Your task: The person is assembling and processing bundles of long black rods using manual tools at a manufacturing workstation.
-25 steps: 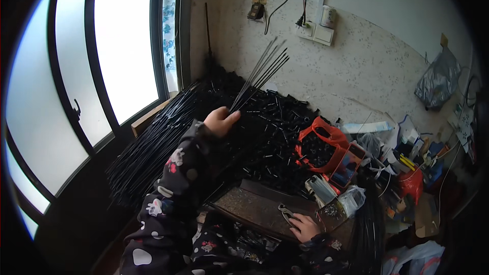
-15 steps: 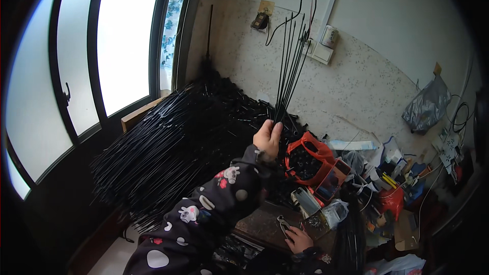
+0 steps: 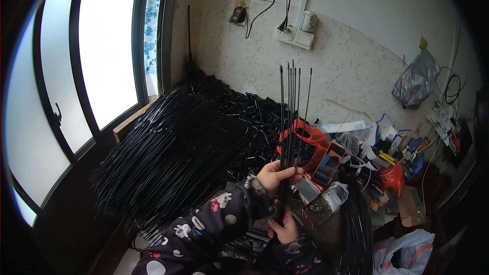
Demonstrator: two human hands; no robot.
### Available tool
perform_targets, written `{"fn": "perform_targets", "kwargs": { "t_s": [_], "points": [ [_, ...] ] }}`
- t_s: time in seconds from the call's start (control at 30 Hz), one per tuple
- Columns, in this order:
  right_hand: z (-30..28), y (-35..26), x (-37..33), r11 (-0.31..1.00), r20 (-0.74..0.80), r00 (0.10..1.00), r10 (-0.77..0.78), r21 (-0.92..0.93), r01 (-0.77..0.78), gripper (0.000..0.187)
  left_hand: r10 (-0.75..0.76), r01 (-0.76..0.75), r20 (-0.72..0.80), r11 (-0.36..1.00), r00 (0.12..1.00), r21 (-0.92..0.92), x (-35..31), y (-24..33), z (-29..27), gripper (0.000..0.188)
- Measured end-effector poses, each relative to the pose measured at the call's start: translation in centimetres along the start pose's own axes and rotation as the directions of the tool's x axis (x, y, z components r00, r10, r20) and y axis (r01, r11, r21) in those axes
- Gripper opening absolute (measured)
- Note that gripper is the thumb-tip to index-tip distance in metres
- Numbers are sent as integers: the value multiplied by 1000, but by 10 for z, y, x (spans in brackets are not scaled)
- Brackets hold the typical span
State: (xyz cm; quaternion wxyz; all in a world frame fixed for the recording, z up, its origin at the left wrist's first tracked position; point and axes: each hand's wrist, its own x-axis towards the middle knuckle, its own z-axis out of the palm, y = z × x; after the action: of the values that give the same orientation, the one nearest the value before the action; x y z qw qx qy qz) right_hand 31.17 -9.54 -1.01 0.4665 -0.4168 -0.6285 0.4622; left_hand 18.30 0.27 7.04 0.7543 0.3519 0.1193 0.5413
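Observation:
Several thin black rods (image 3: 290,107) with small thickened tips stand nearly upright in front of me. My left hand (image 3: 277,175) is closed round them, thumb across the front. Lower down, my right hand (image 3: 285,228) is closed on the bottom part of the same bundle, where dark pieces blur together. To the left lies a large heap of similar black rods (image 3: 153,158). Short black tubular pieces (image 3: 249,114) are piled behind it. Just right of my hands, a red bag (image 3: 317,140) is partly hidden by the rods.
A phone (image 3: 328,164) leans beside the red bag, near a clear plastic bag (image 3: 336,197). Clutter with yellow-handled tools (image 3: 387,158) fills the right side. More black rods (image 3: 355,229) hang at the lower right, beside a white plastic bag (image 3: 407,249). A window (image 3: 109,46) stands at left.
My left hand has lowered the rods towards me. My right hand has left the pliers on the work surface and come up to grip the rods' lower part. The view has shifted slightly.

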Motion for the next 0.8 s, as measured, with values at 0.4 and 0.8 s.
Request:
{"fn": "perform_targets", "kwargs": {
  "t_s": [0.4, 0.8],
  "points": [
    [-11, 75, 5, 345, 150, 953, 264, 908, -238, 46, -226, 114, 151, 841, 962, 529, -59, -23, -27, 21],
    [-29, 40, 123, 761, -66, 935, 349, 602, -242, 79, 48, -573, 575, 177, 817, 800, -88, -115, -127, 34]
  ]
}}
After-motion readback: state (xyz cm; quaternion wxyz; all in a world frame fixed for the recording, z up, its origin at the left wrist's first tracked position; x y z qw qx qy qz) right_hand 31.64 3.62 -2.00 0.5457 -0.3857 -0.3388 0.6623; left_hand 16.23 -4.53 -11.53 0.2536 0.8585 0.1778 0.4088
